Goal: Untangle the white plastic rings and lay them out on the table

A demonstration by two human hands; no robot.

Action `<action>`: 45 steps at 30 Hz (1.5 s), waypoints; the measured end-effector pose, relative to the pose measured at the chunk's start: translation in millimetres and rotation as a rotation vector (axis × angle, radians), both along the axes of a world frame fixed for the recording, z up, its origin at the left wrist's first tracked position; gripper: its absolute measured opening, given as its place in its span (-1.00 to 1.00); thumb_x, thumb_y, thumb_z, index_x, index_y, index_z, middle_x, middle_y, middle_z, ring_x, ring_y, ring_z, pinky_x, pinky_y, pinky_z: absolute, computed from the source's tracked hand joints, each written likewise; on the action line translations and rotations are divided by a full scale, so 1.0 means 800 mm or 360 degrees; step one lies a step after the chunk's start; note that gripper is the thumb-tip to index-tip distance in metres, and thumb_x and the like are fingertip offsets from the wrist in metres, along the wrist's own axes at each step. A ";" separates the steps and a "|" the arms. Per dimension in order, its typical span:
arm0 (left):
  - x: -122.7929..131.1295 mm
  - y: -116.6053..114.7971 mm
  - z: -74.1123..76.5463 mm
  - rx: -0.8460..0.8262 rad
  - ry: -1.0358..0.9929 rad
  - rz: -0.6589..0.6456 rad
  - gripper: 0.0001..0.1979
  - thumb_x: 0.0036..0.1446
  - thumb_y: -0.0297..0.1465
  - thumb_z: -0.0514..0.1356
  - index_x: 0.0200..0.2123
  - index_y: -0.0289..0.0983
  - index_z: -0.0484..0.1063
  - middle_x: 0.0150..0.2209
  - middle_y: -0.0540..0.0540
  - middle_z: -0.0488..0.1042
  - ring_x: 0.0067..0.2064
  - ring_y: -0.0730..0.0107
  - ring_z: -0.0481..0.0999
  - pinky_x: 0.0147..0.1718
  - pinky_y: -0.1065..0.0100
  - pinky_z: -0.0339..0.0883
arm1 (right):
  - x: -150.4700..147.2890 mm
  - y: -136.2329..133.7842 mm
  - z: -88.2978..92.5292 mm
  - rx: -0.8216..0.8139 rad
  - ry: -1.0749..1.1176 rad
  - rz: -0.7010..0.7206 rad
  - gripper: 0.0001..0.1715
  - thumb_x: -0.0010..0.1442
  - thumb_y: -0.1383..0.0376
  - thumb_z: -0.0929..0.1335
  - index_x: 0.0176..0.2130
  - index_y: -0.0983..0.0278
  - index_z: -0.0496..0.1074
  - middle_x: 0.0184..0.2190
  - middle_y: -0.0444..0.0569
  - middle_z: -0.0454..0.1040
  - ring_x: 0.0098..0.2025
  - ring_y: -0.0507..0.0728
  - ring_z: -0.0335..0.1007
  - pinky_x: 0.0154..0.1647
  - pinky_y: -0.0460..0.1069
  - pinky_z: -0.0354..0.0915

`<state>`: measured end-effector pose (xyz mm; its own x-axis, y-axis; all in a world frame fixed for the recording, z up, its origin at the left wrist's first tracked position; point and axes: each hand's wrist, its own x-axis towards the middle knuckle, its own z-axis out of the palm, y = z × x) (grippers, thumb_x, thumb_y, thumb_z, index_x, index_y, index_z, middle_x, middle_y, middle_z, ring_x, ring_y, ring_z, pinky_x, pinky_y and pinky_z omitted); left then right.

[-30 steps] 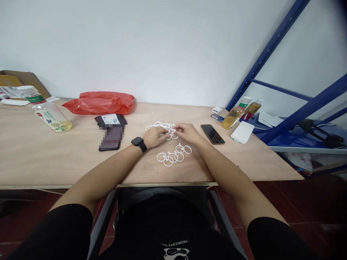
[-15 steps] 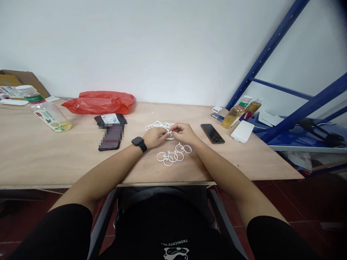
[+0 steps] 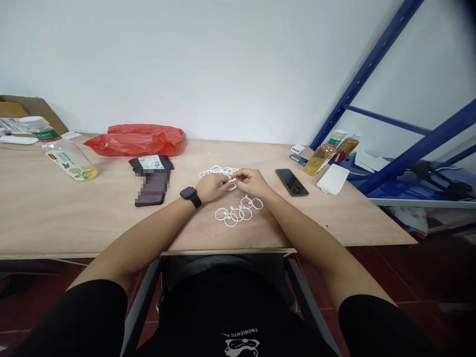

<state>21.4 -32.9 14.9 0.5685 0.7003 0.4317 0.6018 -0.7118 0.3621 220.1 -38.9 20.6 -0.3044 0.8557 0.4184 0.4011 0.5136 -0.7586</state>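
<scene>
Since 1 s ago the R hand (image 3: 253,183) has shifted a touch left, so its fingertips now sit right by those of the L hand (image 3: 212,188); the L hand & the loose rings (image 3: 238,214) nearer the person look unchanged. Both hands are narrow, thumb to fingers, pinching a small white ring (image 3: 232,188) btwn them, tho the exact grip is partly hidden. That ring is mid-bench, just in front of the ring pile (image 3: 216,170); its lower arc shows under the fingertips, facing the person, but which way its tab points can't be told. Loose rings lie flat on the bench (image 3: 111,225), overlapping in a row whose long axis slants from near left to far right; a few tabs point away from the person. Pile's long axis runs roughly L–R, partly behind the hands. Black watch (image 3: 191,195) on L wrist. Phone (image 3: 292,182) lies R of the R hand, long axis slanting from far left to near right, w/ a white case (image 3: 332,179) beyond it. Red bag (image 3: 137,141) is far L, behind a dark packet (image 3: 151,183).
</scene>
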 end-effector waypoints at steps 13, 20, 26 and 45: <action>0.004 0.000 -0.004 -0.0062 0.0055 -0.0235 -0.72 0.26 -0.21 0.11 -0.32 -0.23 0.55 -0.31 -0.08 0.57 -0.27 0.33 0.51 -0.23 0.31 0.30 | -0.001 0.002 0.000 -0.0054 -0.0038 -0.0047 -0.78 -0.06 0.38 0.30 -0.48 0.26 0.56 -0.44 -0.06 0.56 -0.36 0.08 0.44 -0.29 -0.06 0.31; 0.003 0.001 -0.007 -0.0074 0.0011 -0.0134 -0.70 0.25 -0.21 0.12 -0.34 -0.24 0.55 -0.35 -0.08 0.58 -0.32 0.34 0.51 -0.29 0.34 0.29 | -0.011 -0.001 -0.007 0.0061 -0.0245 -0.0096 -0.73 -0.01 0.44 0.26 -0.38 0.26 0.53 -0.46 -0.11 0.53 -0.41 0.04 0.39 -0.30 -0.07 0.29; 0.001 0.005 -0.008 -0.0112 -0.0050 0.0036 -0.79 0.19 -0.28 0.17 -0.31 -0.22 0.59 -0.32 -0.06 0.62 -0.32 0.34 0.54 -0.29 0.35 0.30 | -0.014 0.004 -0.010 -0.0048 -0.0020 -0.0030 -0.63 0.03 0.46 0.27 -0.19 0.25 0.52 -0.27 -0.07 0.58 -0.24 0.06 0.49 -0.18 -0.06 0.37; -0.019 0.025 -0.010 -0.0005 -0.0187 0.0667 -0.84 0.13 -0.30 0.18 -0.41 -0.23 0.50 -0.34 -0.12 0.56 -0.28 0.22 0.50 -0.27 0.26 0.33 | 0.080 0.020 0.031 -0.0842 -0.0900 0.0345 -0.68 -0.18 0.13 0.54 -0.39 0.26 0.59 -0.45 -0.09 0.59 -0.41 0.08 0.47 -0.42 -0.09 0.29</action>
<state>5.9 -13.0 7.2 0.1818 0.8616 0.4740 0.7934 -0.4133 0.4469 284.5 -23.2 45.6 -0.5312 0.7949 -0.2932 0.7297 0.2533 -0.6352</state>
